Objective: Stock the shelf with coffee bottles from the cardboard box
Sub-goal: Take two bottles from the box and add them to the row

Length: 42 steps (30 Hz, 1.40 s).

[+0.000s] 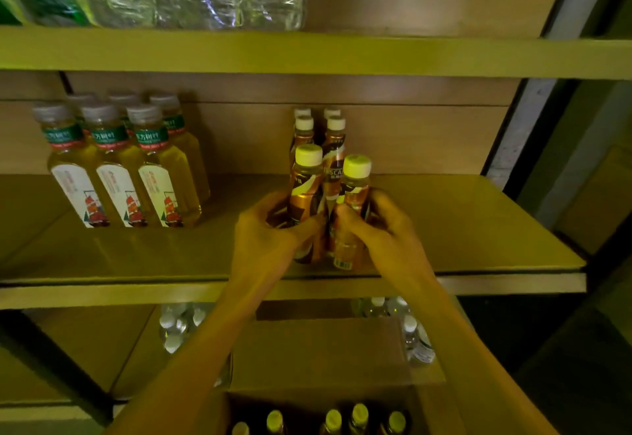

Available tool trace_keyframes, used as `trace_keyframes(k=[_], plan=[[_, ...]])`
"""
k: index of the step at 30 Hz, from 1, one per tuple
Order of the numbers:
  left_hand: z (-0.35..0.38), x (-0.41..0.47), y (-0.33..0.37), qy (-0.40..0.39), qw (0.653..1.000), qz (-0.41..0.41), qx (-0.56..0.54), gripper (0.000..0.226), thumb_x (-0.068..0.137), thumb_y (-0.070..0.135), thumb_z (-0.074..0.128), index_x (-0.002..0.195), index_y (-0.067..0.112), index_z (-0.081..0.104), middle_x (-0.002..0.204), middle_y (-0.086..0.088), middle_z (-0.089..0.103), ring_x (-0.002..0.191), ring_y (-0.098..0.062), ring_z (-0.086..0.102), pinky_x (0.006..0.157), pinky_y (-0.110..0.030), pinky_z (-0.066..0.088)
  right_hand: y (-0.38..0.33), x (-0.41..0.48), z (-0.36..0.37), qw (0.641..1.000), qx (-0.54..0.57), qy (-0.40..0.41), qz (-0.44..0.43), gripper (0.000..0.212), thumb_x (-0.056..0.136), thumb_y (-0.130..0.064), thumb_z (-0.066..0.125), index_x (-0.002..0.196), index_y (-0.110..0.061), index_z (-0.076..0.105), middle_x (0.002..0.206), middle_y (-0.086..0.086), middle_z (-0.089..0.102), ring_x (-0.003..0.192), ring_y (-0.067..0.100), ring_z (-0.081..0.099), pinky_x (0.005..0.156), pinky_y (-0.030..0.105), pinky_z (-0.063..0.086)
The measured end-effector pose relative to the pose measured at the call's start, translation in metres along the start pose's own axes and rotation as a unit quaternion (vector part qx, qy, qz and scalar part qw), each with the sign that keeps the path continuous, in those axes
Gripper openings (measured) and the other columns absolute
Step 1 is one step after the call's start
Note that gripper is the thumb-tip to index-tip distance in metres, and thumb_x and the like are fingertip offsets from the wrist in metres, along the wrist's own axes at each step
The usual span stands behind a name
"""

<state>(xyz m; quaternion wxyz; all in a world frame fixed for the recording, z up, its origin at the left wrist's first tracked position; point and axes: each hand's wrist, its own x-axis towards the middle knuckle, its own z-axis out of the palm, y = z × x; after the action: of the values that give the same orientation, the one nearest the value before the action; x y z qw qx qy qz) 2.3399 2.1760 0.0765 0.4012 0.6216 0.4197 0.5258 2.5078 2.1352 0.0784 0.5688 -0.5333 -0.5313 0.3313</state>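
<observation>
Head view: left hand (270,229) clamped around one coffee bottle (305,202), right hand (383,226) clamped around a second coffee bottle (354,215) — both bottles upright, side by side, bases at the front of the middle shelf (478,229). More coffee bottles (319,127) stand in two files right behind them. Tea bottles (116,168) grouped well to the left on the same shelf. Cardboard box (318,356) below, open — yellow-capped bottles inside.
</observation>
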Motion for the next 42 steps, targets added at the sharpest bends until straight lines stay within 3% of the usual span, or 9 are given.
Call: trace_keyframes(k=[9,12,15,20,30,33,35,38,42], plan=[[0.007,0.008,-0.027,0.005,1.000,0.011,0.006,0.042,0.080,0.024,0.081,0.120,0.026,0.068,0.105,0.013,0.074,0.100,0.000,0.068,0.084,-0.025,0.057,0.017,0.014,0.007,1.000,-0.007,0.011,0.010,0.028,0.086,-0.042,0.071,0.112,-0.047,0.060,0.110,-0.022,0.069,0.107,-0.004,0.062,0.095,0.034,0.055],[0.007,-0.001,-0.034,-0.004,1.000,0.015,0.021,0.062,0.075,0.029,0.084,0.130,0.033,0.058,0.115,0.019,0.066,0.107,0.008,0.061,0.085,-0.014,0.054,0.017,0.002,0.007,0.996,-0.077,0.010,0.036,0.063,0.070,-0.048,0.083,0.122,-0.051,0.047,0.126,-0.022,0.051,0.116,-0.003,0.049,0.087,0.024,0.046],[0.009,-0.003,-0.044,0.010,0.998,0.010,0.067,0.083,0.063,0.037,0.091,0.134,0.035,0.050,0.122,0.011,0.059,0.109,-0.003,0.060,0.083,-0.025,0.055,0.017,-0.004,0.008,0.981,-0.180,0.061,0.026,0.095,0.060,-0.052,0.088,0.140,-0.040,0.037,0.127,-0.018,0.037,0.114,0.002,0.045,0.079,0.018,0.042],[0.011,0.006,-0.047,0.016,0.989,0.022,0.148,0.080,0.059,0.041,0.093,0.126,0.026,0.053,0.114,0.008,0.062,0.098,-0.007,0.062,0.071,-0.018,0.048,0.031,0.005,0.014,0.974,-0.210,0.076,0.036,0.082,0.063,-0.051,0.087,0.132,-0.035,0.044,0.128,-0.008,0.047,0.119,0.016,0.054,0.095,0.042,0.053],[0.003,0.007,-0.039,-0.075,0.988,-0.010,0.134,0.067,0.073,0.027,0.086,0.132,0.026,0.055,0.116,0.016,0.067,0.095,0.008,0.060,0.079,-0.014,0.049,0.039,0.023,-0.008,0.991,-0.103,-0.064,0.064,0.061,0.091,-0.010,0.066,0.137,-0.041,0.041,0.135,-0.006,0.058,0.129,0.016,0.053,0.108,0.050,0.045],[0.002,0.007,-0.037,-0.083,0.988,-0.015,0.131,0.059,0.073,0.024,0.086,0.126,0.029,0.059,0.105,0.015,0.072,0.095,-0.001,0.068,0.082,-0.024,0.056,0.034,0.021,-0.011,0.991,-0.086,-0.069,0.082,0.063,0.082,-0.025,0.077,0.134,-0.037,0.043,0.131,-0.013,0.058,0.129,0.013,0.051,0.105,0.041,0.046],[0.001,0.005,-0.035,-0.074,0.988,-0.006,0.138,0.058,0.073,0.025,0.086,0.125,0.030,0.060,0.103,0.018,0.071,0.094,0.001,0.067,0.080,-0.019,0.055,0.034,0.017,-0.006,0.991,-0.104,-0.026,0.077,0.087,0.069,-0.043,0.083,0.143,-0.037,0.038,0.138,-0.014,0.055,0.130,0.011,0.050,0.107,0.044,0.044],[0.004,-0.001,-0.033,-0.020,0.983,0.024,0.180,0.064,0.072,0.033,0.086,0.129,0.032,0.056,0.102,0.023,0.065,0.089,0.010,0.060,0.074,-0.008,0.045,0.038,0.008,0.007,0.989,-0.120,0.024,0.084,0.088,0.073,-0.039,0.085,0.146,-0.035,0.036,0.136,-0.012,0.057,0.126,0.011,0.054,0.105,0.043,0.047],[0.015,-0.002,-0.035,0.047,0.966,0.023,0.254,0.064,0.070,0.044,0.085,0.126,0.025,0.059,0.110,0.003,0.066,0.099,-0.018,0.065,0.073,-0.026,0.047,0.048,0.010,0.017,0.985,-0.146,0.047,0.078,0.080,0.075,-0.040,0.082,0.142,-0.035,0.039,0.133,-0.010,0.060,0.123,0.014,0.057,0.104,0.048,0.048]])
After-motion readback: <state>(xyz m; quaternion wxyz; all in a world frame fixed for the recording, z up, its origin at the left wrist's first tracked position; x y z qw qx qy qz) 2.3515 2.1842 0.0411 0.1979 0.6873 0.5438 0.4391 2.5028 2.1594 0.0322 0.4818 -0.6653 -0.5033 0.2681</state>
